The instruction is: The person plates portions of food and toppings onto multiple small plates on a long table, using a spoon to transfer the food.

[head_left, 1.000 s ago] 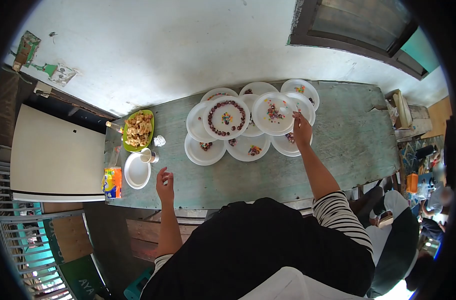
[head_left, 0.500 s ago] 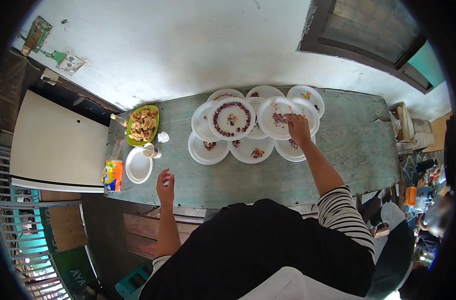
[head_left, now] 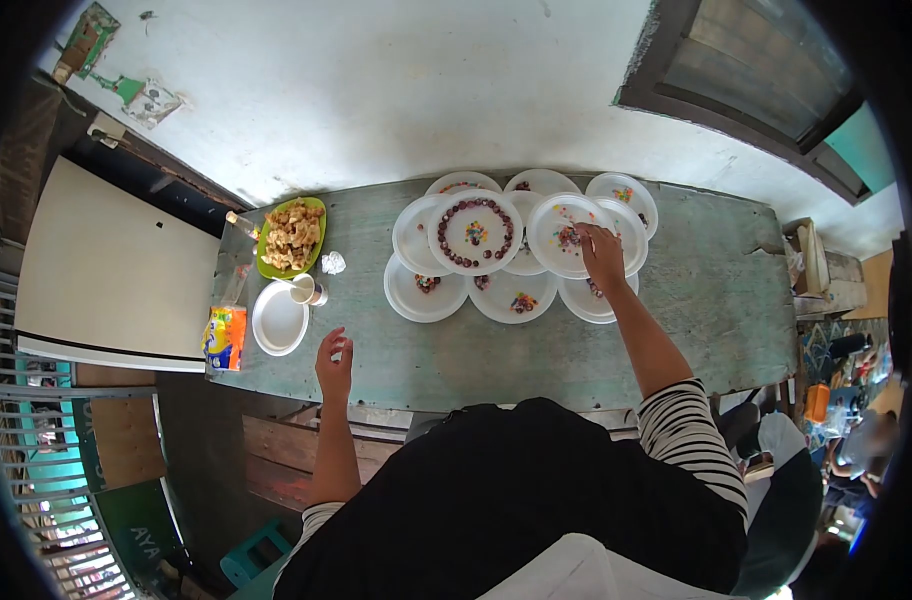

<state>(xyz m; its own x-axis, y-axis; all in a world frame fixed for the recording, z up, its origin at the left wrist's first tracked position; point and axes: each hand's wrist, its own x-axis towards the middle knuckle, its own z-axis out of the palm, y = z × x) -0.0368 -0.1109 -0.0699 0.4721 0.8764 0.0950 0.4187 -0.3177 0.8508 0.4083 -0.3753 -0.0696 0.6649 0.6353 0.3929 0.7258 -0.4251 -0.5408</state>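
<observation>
My right hand [head_left: 603, 257] reaches over a white plate [head_left: 546, 255] on the right of the group, its fingers bent together and pointing down at small coloured beads [head_left: 566, 236]. Whatever lies between those fingertips is too small to make out. Beside it, another raised white plate [head_left: 441, 238] carries a ring of dark red beads [head_left: 435, 243] around a little multicoloured heap [head_left: 476, 233]. Several more white plates with small bead piles [head_left: 523, 302] sit beneath and around these two. Above the table's front edge hovers my left hand [head_left: 334, 362], fingers loosely curled and apart, holding nothing visible.
On the left of the green table [head_left: 456, 370] are a green dish of fried food [head_left: 292, 238], a crumpled white tissue [head_left: 333, 263], a cup [head_left: 310, 291], a plate [head_left: 279, 325] and an orange packet [head_left: 225, 340]. A wall rises behind. People are at far right.
The view has shifted slightly, so the plates appear a little further right. My right hand stays at the same plate, fingertips slightly lower on it. My left hand keeps its curled pose.
</observation>
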